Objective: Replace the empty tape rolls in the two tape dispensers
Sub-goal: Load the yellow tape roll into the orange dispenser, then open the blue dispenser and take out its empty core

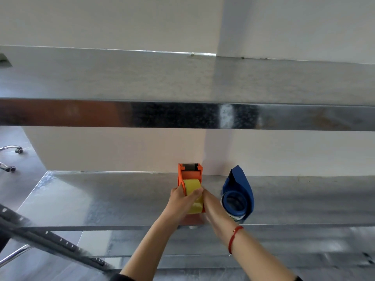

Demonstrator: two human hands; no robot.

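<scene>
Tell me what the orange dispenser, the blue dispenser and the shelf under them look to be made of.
Orange tape dispenser: looks like moulded plastic, matte, even solid colour with chunky edges. Blue tape dispenser: likely plastic too, smooth with a slight sheen. Grey metal shelf: seems galvanised steel, judging by its mottled, spangled reflective surface. Yellow tape roll: glossy film, probably plastic.

Right hand (211, 207) fingers hidden behind orange dispenser (190, 175), grip on it can't be confirmed. Left hand (183, 199) covers the middle of the yellow tape roll (192, 186); roll core not visible. Dispenser's near end blocked by both hands. Blue dispenser (240, 191) lower edge partly behind right forearm; the roll in it (233, 201) mostly hidden, tape amount unclear. Both forearms cut off at bottom edge. Dark perforated bar (50, 240) blurred, cut by left edge. Chair casters (18, 150) cropped at left.
</scene>
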